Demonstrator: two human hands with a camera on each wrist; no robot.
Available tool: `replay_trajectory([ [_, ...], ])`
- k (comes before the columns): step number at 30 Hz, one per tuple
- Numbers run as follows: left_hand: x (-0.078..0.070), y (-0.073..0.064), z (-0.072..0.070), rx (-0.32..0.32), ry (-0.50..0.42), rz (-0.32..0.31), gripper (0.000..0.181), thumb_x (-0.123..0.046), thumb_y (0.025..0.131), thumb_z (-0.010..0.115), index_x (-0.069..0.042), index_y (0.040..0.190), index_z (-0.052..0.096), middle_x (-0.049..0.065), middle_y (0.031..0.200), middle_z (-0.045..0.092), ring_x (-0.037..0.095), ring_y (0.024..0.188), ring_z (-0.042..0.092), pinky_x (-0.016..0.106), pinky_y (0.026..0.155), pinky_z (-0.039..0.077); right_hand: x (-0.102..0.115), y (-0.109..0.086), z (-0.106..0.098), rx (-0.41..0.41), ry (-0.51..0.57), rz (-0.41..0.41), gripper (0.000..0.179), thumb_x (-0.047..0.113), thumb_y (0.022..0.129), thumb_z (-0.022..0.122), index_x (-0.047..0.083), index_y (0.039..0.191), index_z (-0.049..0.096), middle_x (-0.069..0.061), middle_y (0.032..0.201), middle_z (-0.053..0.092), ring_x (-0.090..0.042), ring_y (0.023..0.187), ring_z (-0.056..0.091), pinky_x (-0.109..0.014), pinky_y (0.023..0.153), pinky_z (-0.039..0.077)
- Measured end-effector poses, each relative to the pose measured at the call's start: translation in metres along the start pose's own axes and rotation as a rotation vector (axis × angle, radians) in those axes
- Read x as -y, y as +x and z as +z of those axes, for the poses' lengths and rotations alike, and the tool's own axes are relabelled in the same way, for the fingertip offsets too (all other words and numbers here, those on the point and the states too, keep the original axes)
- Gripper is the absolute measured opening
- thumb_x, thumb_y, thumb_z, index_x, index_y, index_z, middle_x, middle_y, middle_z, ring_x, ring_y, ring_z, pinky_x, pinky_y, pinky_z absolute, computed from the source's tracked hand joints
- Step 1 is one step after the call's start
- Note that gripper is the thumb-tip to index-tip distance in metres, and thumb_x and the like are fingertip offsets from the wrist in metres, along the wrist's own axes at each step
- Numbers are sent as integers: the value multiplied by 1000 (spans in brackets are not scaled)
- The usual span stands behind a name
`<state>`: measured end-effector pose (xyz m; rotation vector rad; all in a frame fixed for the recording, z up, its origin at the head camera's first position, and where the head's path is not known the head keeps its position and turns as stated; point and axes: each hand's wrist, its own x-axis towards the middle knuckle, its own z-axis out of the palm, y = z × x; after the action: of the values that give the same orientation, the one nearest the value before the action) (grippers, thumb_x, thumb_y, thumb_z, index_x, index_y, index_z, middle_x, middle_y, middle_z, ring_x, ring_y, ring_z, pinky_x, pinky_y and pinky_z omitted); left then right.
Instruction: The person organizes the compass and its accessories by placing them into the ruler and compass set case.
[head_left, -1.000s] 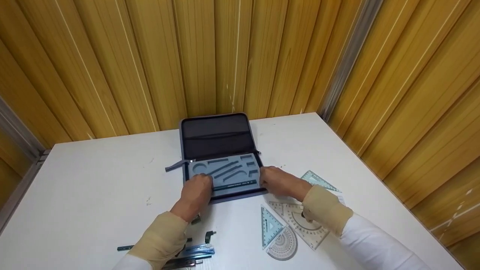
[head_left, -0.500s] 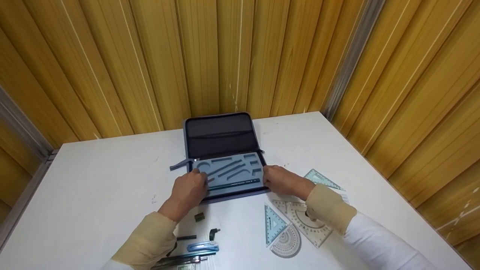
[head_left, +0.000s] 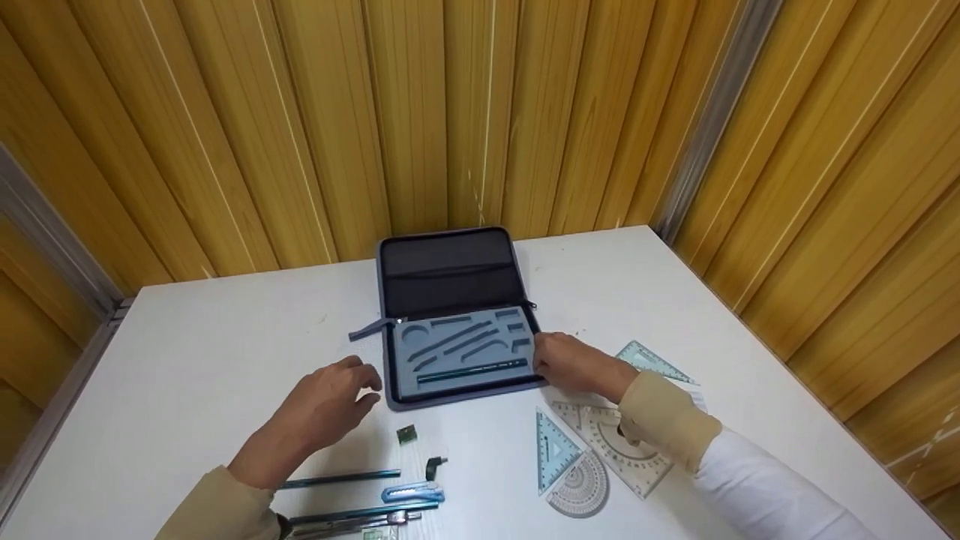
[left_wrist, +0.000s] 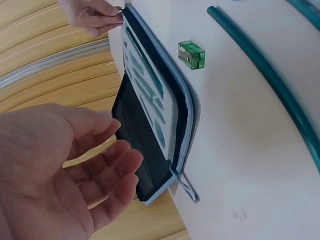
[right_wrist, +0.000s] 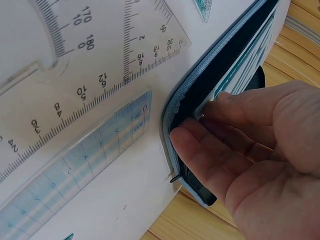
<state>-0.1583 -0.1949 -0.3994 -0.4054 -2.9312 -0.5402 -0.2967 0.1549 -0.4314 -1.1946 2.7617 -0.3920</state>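
A zip case (head_left: 472,397) lies unfolded on the table, its dark lid towards the back wall. Inside sits a grey-blue foam insert (head_left: 406,382) with shaped recesses; a dark green pencil (head_left: 472,370) rests in the front one. My right hand (head_left: 574,364) is at the case's right side, pinching the insert's edge between thumb and fingers in the right wrist view. Left of the case, my left hand (head_left: 326,401) is raised with loosely bent fingers and nothing in them. Near it on the table is a green pencil sharpener (left_wrist: 191,55).
Towards the front left lie a pencil (head_left: 349,478), a blue utility knife (head_left: 413,492), a small black compass attachment (head_left: 433,466) and a metal compass (head_left: 397,518). At right are a protractor (head_left: 581,487), set squares (head_left: 553,450), a clear template (head_left: 645,469) and a ruler (right_wrist: 75,165).
My left hand has let go of the insert's left side and moved left and towards me, uncovering the whole pencil in its recess. The right hand stays at the right edge.
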Motion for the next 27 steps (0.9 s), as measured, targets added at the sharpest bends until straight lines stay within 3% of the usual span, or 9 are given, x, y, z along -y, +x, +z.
replay_trajectory([
  [7, 13, -32, -9, 62, 13, -81, 19, -1, 85, 82, -13, 98, 76, 1, 95, 68, 18, 84, 68, 36, 74, 59, 0, 0, 1, -8, -18, -6, 23, -6, 93, 61, 4, 79, 75, -14, 108, 70, -22, 93, 62, -40, 82, 56],
  [12, 24, -51, 1, 113, 81, -143, 22, -1, 81, 86, -14, 95, 75, 2, 97, 66, 17, 81, 67, 36, 74, 60, 1, 1, 3, -14, 19, -3, 22, -8, 92, 60, 3, 83, 76, -15, 110, 70, -23, 96, 64, -41, 85, 56],
  [17, 34, -63, 13, 179, 89, -193, 24, -3, 79, 87, -17, 93, 74, 0, 99, 65, 17, 83, 65, 40, 81, 59, 2, 1, 3, -4, 46, 11, 22, -6, 94, 59, 4, 91, 79, -14, 115, 70, -23, 102, 65, -42, 92, 56],
  [22, 43, -72, 18, 177, 86, -196, 26, -5, 75, 90, -18, 91, 73, -1, 100, 65, 16, 83, 61, 40, 82, 58, 2, 1, 2, -16, 44, 11, 22, -6, 95, 59, 4, 95, 79, -13, 116, 70, -22, 104, 66, -41, 92, 56],
  [27, 53, -82, 20, 157, 96, -182, 28, -4, 73, 91, -19, 89, 73, -3, 101, 63, 15, 89, 58, 38, 80, 56, 1, 2, 2, -20, 39, 2, 22, -7, 93, 58, 4, 90, 78, -14, 115, 71, -22, 101, 66, -41, 90, 56],
])
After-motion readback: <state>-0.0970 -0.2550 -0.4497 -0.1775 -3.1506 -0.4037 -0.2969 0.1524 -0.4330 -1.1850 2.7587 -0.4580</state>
